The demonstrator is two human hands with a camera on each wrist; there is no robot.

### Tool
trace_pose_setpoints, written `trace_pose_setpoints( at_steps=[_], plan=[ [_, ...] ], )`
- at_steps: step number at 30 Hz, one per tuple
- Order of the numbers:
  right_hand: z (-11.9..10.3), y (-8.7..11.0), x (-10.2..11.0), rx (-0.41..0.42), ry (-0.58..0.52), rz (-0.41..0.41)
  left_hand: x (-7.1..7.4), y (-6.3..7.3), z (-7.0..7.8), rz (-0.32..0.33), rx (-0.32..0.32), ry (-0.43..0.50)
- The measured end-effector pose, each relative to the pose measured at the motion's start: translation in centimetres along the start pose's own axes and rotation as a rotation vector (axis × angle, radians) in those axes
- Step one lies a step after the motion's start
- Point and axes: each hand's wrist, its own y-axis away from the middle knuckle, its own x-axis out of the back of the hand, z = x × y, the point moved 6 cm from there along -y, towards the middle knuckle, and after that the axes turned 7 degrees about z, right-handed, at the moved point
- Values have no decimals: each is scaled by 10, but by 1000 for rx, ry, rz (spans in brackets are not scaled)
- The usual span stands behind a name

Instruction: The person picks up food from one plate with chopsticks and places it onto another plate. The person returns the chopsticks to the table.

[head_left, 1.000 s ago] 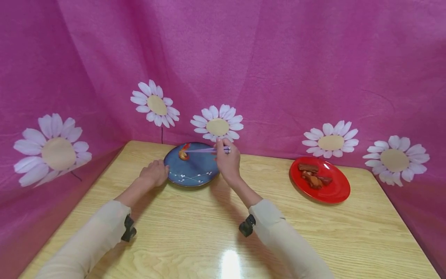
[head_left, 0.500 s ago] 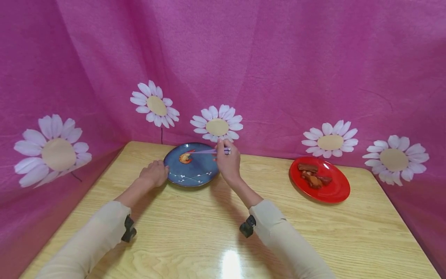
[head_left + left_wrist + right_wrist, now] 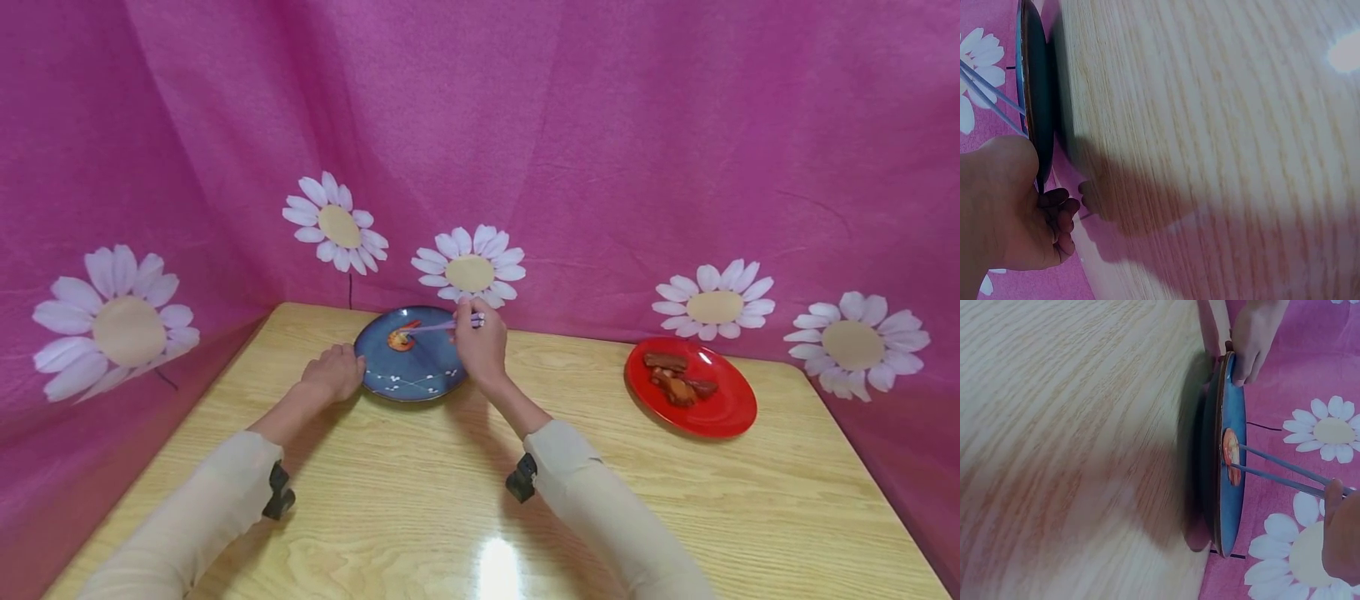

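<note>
A blue plate (image 3: 408, 364) with small white blossoms sits near the back of the table. At its left edge my left hand (image 3: 333, 373) grips the rim, the thumb on top and the fingers curled below, as the left wrist view shows. My right hand (image 3: 482, 343) holds a pair of purple chopsticks (image 3: 435, 327) above the plate's right side. Their tips touch an orange-and-white cooked shrimp (image 3: 400, 340) on the plate. In the right wrist view the two chopsticks (image 3: 1285, 464) stand slightly apart, with tips at the shrimp (image 3: 1232, 456).
To the right stands a red plate (image 3: 723, 408) with several brown pieces of food (image 3: 677, 387) that look like meat. A pink curtain (image 3: 600, 167) with white daisies hangs close behind and beside the wooden table (image 3: 420, 500).
The shrimp has turned over on the blue plate and shifted slightly toward me. My right hand has moved a little left with the chopsticks. The left hand stays at the rim.
</note>
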Motion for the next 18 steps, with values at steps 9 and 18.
trace_pose_setpoints(
  at_steps=[9,18],
  plan=[
    [-12,3,-15,167,150,4,-1,-1,0,1,7,7],
    [-22,8,-27,350,211,-44,-1,-1,-1,9,-2,6]
  ],
)
